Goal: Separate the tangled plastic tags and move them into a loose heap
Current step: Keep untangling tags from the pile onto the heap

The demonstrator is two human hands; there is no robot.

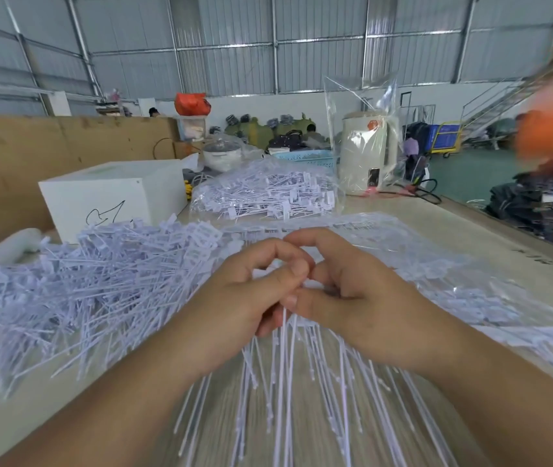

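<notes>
The head view looks down at two bare hands that meet in the middle, over a pale bench [470, 230]. The left hand [245, 298] has its fingers curled, and its thumb and first finger pinch a bunch of white plastic tags [288, 358]. The right hand [356, 298] also has its fingers curled round the top of the same bunch, and the two hands touch each other there. The long thin tails of the tags hang down from the hands and spread out like a fan toward the near edge of the bench. To the left of the hands lies a big loose heap of tags [76, 284], all pointing different ways. To the right of the hands, more tags lie in flat rows inside clear plastic [470, 294]. Further back sits another pile of tags in a clear bag [265, 193]. A white box [106, 197] with a black scribble on it stands behind the left heap. A cream kettle [366, 153] wrapped in clear plastic stands at the far side of the bench, near a light blue basket [305, 158] and a white pot [223, 155]. Brown cardboard [49, 146] stands along the left. Something orange [551, 129] at the right edge is too blurry to tell.
</notes>
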